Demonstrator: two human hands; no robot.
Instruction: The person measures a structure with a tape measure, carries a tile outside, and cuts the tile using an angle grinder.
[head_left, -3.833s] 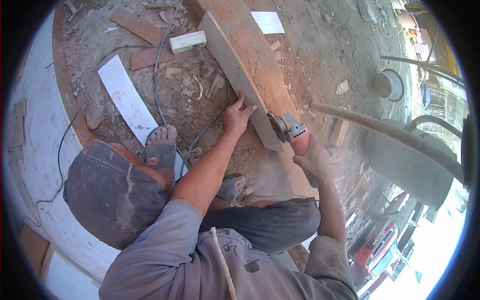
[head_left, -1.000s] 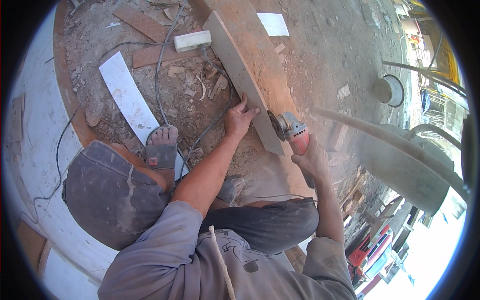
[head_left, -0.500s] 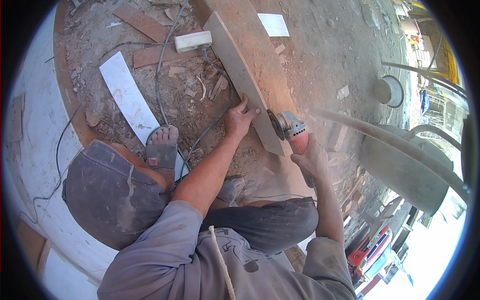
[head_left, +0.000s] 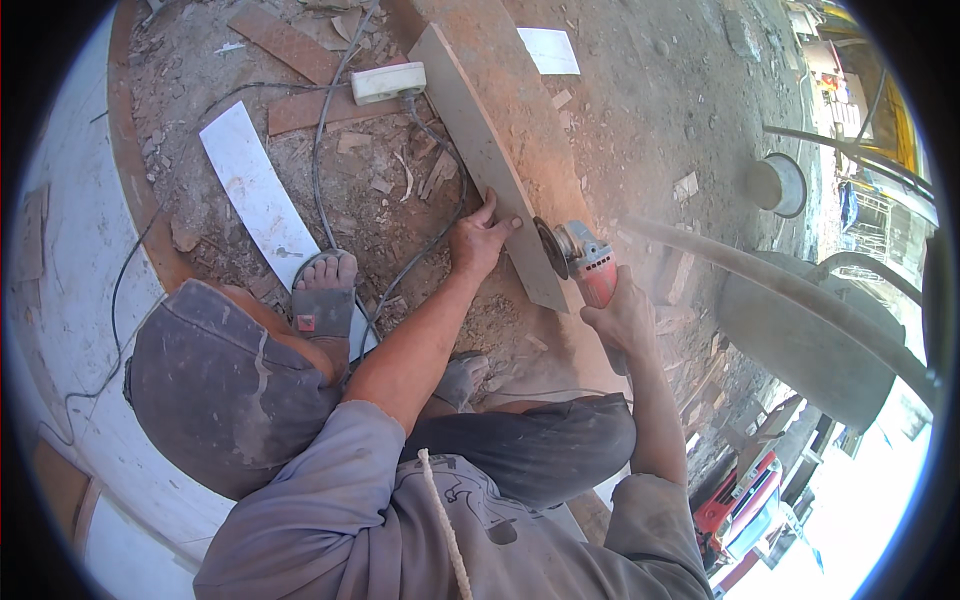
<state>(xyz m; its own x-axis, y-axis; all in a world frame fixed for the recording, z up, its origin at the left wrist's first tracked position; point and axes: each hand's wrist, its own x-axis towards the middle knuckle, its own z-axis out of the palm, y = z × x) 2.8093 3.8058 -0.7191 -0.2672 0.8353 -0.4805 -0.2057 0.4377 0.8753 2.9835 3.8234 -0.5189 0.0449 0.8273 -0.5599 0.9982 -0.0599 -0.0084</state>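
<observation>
My left hand (head_left: 478, 240) grips a long tan board (head_left: 470, 130) on its lower half, fingers and thumb against it. The board lies angled along a dusty orange beam (head_left: 540, 150). In my right hand (head_left: 625, 315) is a red and silver angle grinder (head_left: 598, 280), its dark disc (head_left: 550, 248) at the board's right edge near the lower end. Pale dust hangs right of and below the grinder. A grey cable (head_left: 433, 135) runs from a white power strip (head_left: 389, 81) past my left hand.
A white strip (head_left: 251, 186) lies by my left foot (head_left: 325, 295), among rubble and offcuts (head_left: 285, 45). On the right are a long pole (head_left: 760, 260), a large grey drum (head_left: 800, 350), a bucket (head_left: 775, 182) and red equipment (head_left: 735, 500). A white slab (head_left: 70, 300) borders the left.
Since the earliest frame the dust around the grinder and pole has thickened, and the view has shifted slightly. My hands, the board and the grinder hold nearly the same positions.
</observation>
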